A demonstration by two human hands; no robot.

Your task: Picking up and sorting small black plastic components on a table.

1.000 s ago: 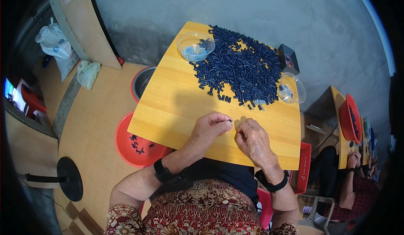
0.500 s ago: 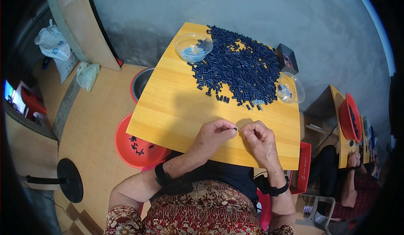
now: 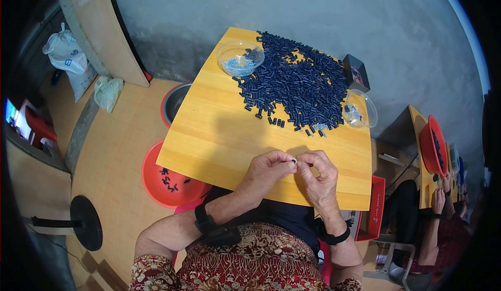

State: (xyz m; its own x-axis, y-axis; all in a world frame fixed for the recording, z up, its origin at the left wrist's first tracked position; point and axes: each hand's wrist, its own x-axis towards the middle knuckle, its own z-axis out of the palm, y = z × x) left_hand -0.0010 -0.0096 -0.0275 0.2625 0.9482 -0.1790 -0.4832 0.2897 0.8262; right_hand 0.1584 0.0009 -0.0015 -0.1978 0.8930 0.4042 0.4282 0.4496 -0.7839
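Over the near edge of the yellow wooden table (image 3: 195, 132), my left hand (image 3: 265, 172) pinches a small black plastic piece (image 3: 294, 161) between thumb and fingertips. My right hand (image 3: 320, 176) is beside it, its thumb and forefinger pinched together against the piece's end. Whatever the right fingers hold is too small to make out. Beyond both hands spreads a large heap of short black plastic pieces (image 3: 302, 82). A clear bowl (image 3: 221, 61) with small silvery parts stands at the heap's left; a smaller clear bowl (image 3: 371, 116) with similar parts is at its right.
A black box (image 3: 357, 73) stands at the table's right edge by the wall. Below the left edge are a red basin (image 3: 150, 179) with several black pieces and a grey basin (image 3: 175, 103). A red crate (image 3: 373, 215) is low right. Further right, a co-worker's hand (image 3: 439, 199) rests near another table.
My right hand has moved left and closed the small gap to the piece in my left hand. The left hand has shifted slightly right. The co-worker's arm on the right has moved.
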